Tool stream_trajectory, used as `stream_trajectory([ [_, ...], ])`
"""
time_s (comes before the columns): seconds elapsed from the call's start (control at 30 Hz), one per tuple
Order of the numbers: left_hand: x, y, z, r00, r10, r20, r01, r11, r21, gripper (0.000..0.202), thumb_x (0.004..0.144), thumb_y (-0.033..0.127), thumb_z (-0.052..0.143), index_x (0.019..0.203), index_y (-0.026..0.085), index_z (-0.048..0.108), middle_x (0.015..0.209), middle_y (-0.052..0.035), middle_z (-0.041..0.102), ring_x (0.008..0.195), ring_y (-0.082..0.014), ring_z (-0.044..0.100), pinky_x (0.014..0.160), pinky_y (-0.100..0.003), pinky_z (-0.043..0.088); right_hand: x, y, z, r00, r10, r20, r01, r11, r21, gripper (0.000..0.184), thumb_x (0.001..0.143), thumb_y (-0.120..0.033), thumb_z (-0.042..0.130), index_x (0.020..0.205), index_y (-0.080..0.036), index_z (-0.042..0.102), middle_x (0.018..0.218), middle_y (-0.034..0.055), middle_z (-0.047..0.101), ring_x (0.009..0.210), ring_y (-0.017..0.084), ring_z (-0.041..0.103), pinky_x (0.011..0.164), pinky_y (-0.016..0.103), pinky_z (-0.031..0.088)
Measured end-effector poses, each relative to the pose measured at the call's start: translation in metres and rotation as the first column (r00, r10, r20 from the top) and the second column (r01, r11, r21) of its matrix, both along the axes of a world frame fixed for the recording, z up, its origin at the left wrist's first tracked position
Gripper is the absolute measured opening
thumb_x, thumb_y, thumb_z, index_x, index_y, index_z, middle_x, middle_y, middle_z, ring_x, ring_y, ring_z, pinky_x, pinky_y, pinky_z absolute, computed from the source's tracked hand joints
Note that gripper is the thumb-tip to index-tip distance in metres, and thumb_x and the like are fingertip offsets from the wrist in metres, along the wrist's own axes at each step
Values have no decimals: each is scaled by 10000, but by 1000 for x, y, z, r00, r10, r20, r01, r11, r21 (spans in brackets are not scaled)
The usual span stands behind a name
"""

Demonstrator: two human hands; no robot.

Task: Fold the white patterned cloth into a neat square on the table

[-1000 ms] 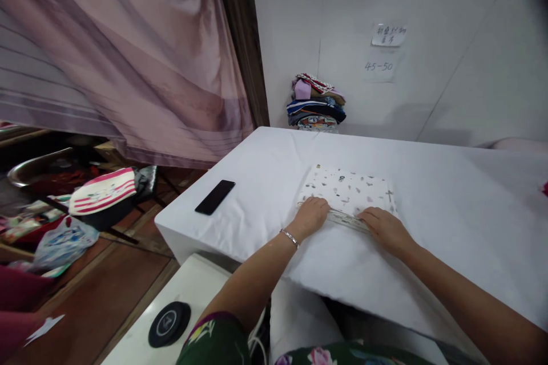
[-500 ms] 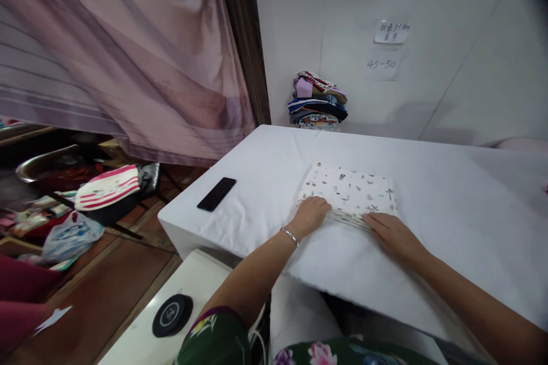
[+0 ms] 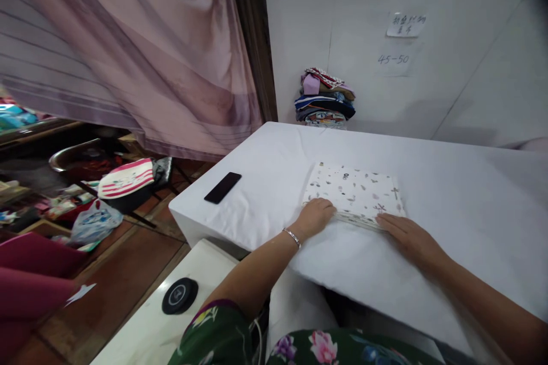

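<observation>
Cloth [image 3: 355, 189] lies folded just beyond left hand [image 3: 314, 218] and right hand [image 3: 411, 237]

From my distant place I look through the head camera at a white table [image 3: 471, 199]. On it the cloth is flat, in several layers, white with small grey and brown prints. It lies ahead of both hands, and its near edge runs between them. The left hand covers the near left corner of the cloth; its fingers are slightly bent and rest there. The right hand is at the near right corner, with the fingers rather straight and their tips touching the edge. I see both hands from above, with the undersides hidden, so I cannot tell whether either one grips the cloth or only presses on it. A silver bracelet [image 3: 292, 236] is around the left wrist.

Farther to the left on the table, well apart from the cloth, I see a black phone [image 3: 223, 187]. Behind the far table edge, a pile of folded textiles [image 3: 326, 100] stands beside the wall [image 3: 308, 11]. At lower left, a round black object [image 3: 180, 295] sits on a white surface [image 3: 137, 325].
</observation>
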State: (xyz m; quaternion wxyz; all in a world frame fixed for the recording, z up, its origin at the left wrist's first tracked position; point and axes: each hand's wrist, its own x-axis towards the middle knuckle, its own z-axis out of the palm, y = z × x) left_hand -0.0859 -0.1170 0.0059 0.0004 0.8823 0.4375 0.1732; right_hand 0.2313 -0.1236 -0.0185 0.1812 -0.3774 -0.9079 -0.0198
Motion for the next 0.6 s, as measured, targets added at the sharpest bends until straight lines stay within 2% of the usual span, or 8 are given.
stream_trajectory([
  [0.1,10,-10,-3,1000,-21,13,21,1000,14,221,907,181,405,1028,197,589,1027,-52,603,961,-173,517,836,-315,398,16,0,-1,1000,26,-17,-26,1000,-12,544,846,-149,388,1357,-335,385,1356,-7,483,1204,210,478,971,424,421],
  [0.2,9,-15,-2,999,-24,49,24,1000,1,217,906,199,419,1049,196,582,1043,-50,602,971,-168,510,847,-310,395,20,0,-2,998,42,-38,-41,999,13,531,856,-132,380,1351,-321,398,1342,10,500,1218,208,464,985,425,406],
  [0.47,-25,-17,2,987,80,143,-80,997,-4,181,882,270,504,1022,222,608,1037,-32,629,1028,-168,502,917,-345,370,19,-1,1,998,53,-27,-53,998,-16,495,884,-203,404,1367,-308,373,1362,20,477,1264,220,410,1023,457,364],
  [0.6,-37,-22,0,947,158,282,-153,988,-40,155,846,277,564,968,213,637,1020,-32,639,1013,-176,518,913,-355,397,21,-2,0,998,65,-24,-65,998,-17,497,892,-230,410,1381,-297,353,1376,27,459,1278,219,392,1042,460,348],
])
